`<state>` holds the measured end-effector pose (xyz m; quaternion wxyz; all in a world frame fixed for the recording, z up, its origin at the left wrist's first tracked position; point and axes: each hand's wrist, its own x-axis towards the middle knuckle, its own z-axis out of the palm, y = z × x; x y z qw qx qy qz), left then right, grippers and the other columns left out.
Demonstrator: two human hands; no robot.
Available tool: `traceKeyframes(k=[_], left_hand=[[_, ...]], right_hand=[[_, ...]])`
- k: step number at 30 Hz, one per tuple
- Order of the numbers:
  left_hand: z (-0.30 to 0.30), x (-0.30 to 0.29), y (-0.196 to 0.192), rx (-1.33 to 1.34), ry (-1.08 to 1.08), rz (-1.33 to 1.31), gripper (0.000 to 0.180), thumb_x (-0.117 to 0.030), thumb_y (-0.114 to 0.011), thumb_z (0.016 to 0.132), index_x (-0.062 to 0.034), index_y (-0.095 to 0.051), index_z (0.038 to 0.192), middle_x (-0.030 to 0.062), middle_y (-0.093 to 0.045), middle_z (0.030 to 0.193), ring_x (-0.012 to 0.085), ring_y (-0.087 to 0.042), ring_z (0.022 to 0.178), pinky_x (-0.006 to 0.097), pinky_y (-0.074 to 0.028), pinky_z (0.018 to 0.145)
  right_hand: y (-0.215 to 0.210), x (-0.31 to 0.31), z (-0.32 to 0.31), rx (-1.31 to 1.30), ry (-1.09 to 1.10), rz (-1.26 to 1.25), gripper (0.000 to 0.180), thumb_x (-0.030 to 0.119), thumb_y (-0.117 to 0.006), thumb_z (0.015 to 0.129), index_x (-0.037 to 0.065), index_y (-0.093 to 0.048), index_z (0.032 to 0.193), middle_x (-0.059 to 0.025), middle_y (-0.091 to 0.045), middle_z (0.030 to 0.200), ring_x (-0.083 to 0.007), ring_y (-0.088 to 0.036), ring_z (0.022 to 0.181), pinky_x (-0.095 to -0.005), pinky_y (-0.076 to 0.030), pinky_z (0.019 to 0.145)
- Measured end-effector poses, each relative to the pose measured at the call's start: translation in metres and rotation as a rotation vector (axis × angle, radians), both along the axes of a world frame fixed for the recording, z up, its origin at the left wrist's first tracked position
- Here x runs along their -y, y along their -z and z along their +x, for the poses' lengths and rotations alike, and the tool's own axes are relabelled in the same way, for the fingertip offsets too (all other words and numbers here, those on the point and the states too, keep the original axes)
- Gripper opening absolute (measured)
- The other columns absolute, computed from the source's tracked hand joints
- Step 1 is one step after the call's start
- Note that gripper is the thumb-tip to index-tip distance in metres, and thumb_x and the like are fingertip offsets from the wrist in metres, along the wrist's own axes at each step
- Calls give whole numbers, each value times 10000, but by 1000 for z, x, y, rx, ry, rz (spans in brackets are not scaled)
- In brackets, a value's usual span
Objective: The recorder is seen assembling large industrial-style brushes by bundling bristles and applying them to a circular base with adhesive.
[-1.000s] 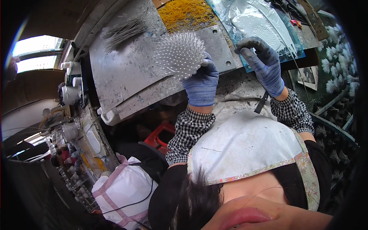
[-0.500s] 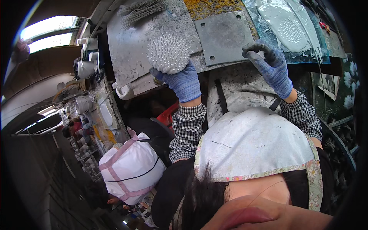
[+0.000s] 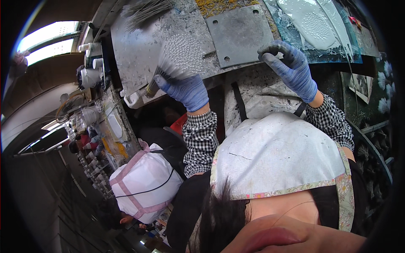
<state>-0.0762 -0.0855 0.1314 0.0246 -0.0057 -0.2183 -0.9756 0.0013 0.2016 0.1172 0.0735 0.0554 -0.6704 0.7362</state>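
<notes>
My left hand (image 3: 185, 92), in a blue knit glove, is closed around a fanned bundle of thin stems (image 3: 179, 57) with white beads at their tips. The beaded head spreads up and to the right. Its darker, narrow tail (image 3: 152, 87) sticks out on the left, beside my thumb. Part of the grip is hidden behind the glove. My right hand (image 3: 292, 67), gloved in blue with dark-stained fingertips, hovers by the right edge of a square grey metal plate (image 3: 240, 36). Its fingers curve towards the thumb with a gap between them, and nothing shows in it.
A grey work board (image 3: 135, 55) lies under the bundle, with loose thin stems (image 3: 145, 12) at its far end. White paste (image 3: 310, 25) covers a blue plastic sheet at the right. Yellow bits (image 3: 215, 7) lie behind the plate. A person in a white cap (image 3: 145, 183) sits on the left.
My left hand has tilted the bundle, so its stems and tail now show from the side. The right hand's fingertips have come lower, against the plate's edge in view. The whole view has shifted slightly.
</notes>
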Motion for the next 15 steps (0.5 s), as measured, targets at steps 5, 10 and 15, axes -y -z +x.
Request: traceKeyframes(k=[5,10,15], left_hand=[[-8,-4,-14,41,-155,-447,653,-354,-693,947,-33,-469,1469,161,-537,1476,280,-536,1343,463,-469,1140],[-20,-13,-24,-73,-93,-820,565,-166,-650,976,-111,-434,1495,179,-533,1461,273,-572,1293,440,-474,1137],[-24,-37,-29,-31,31,-858,766,-22,-778,872,-120,-401,1532,110,-587,1326,234,-630,1182,401,-523,1076]], right_hand=[[-17,-1,-11,-65,-4,127,192,187,-730,976,51,-748,1109,-47,-755,988,-103,-690,906,-259,-562,846],[-43,10,-48,-312,54,264,221,245,-753,957,80,-754,1104,-65,-765,985,-148,-729,872,-274,-593,862],[-49,25,-85,-311,-134,382,390,255,-872,792,30,-698,1059,-141,-722,950,-217,-706,882,-327,-561,799]])
